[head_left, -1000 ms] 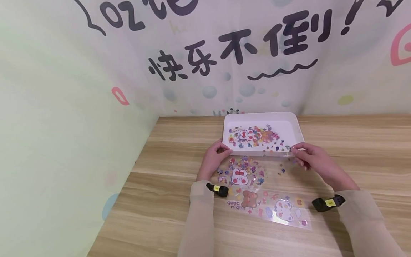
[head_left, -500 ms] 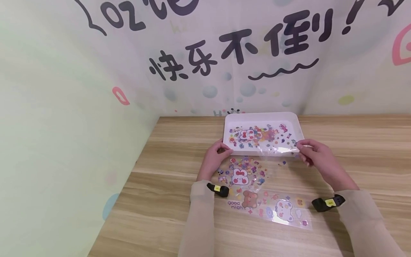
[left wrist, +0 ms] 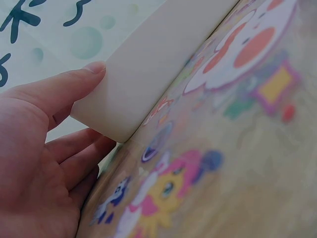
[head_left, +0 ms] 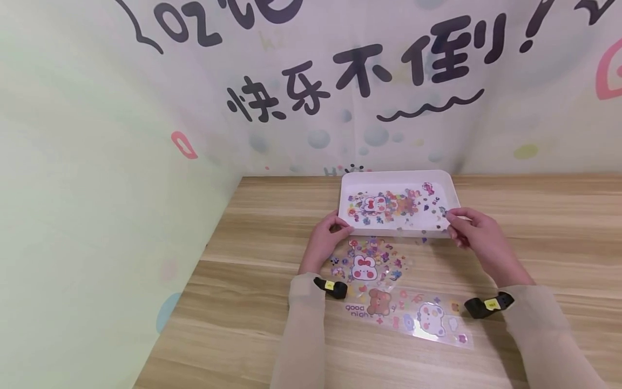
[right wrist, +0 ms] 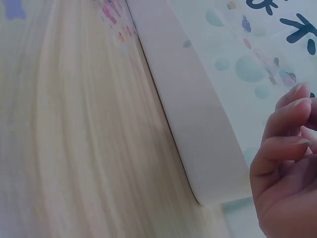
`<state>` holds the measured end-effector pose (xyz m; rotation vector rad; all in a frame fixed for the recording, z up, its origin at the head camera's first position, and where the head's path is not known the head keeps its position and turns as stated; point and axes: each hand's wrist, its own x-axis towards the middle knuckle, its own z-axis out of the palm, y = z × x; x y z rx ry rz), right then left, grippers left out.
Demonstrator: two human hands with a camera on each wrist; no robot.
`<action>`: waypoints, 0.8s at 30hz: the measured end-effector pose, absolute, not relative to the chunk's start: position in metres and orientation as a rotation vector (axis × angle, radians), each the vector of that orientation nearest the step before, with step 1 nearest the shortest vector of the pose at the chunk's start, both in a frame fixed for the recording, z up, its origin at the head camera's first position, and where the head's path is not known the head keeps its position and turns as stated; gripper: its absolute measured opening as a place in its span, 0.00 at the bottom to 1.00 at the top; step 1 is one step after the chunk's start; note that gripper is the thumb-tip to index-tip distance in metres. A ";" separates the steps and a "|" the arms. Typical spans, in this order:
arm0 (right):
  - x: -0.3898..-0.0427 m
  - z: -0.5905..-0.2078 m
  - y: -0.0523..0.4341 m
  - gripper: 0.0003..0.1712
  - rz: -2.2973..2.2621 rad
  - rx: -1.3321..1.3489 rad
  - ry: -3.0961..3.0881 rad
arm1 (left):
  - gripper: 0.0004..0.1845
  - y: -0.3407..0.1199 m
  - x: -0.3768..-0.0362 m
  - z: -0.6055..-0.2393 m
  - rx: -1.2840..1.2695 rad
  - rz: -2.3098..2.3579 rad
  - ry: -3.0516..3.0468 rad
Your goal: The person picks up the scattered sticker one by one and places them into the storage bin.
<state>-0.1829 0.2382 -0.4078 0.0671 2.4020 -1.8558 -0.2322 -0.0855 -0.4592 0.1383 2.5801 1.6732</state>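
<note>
At the near left corner of a white tray (head_left: 384,178), my left hand (head_left: 326,242) grips the wall. In the left wrist view its thumb lies at the rim of the tray wall (left wrist: 143,69) and the other fingers are below. My right hand (head_left: 478,235) pinches the edge of a clear sticker sheet (head_left: 428,188) over the tray's right part. The right wrist view shows the curled right fingers (right wrist: 287,114) beside this see-through sheet (right wrist: 270,67). Sticker sheets with a rabbit (head_left: 374,204) lie in the tray, partly overlapping.
Below the tray, a clear rabbit sticker sheet (head_left: 364,267) lies on the wooden table (head_left: 243,302). Nearer, a transparent sheet with bears (head_left: 430,319) lies slanted. A printed cloth (head_left: 291,124) hangs right behind the tray.
My right hand has moved slightly right and up, then a little left, with the clear sticker sheet shifting over the tray. The left hand keeps its grip on the corner.
</note>
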 end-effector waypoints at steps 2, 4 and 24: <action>-0.184 -0.407 0.236 0.29 -1.882 0.073 2.389 | 0.15 -0.085 -0.232 -0.459 0.134 1.675 2.575; -0.184 -0.407 0.235 0.29 -1.906 0.080 2.373 | 0.15 -0.085 -0.232 -0.459 0.139 1.681 2.569; -0.192 -0.403 0.217 0.30 -1.915 0.170 2.415 | 0.13 -0.086 -0.230 -0.457 0.150 1.693 2.555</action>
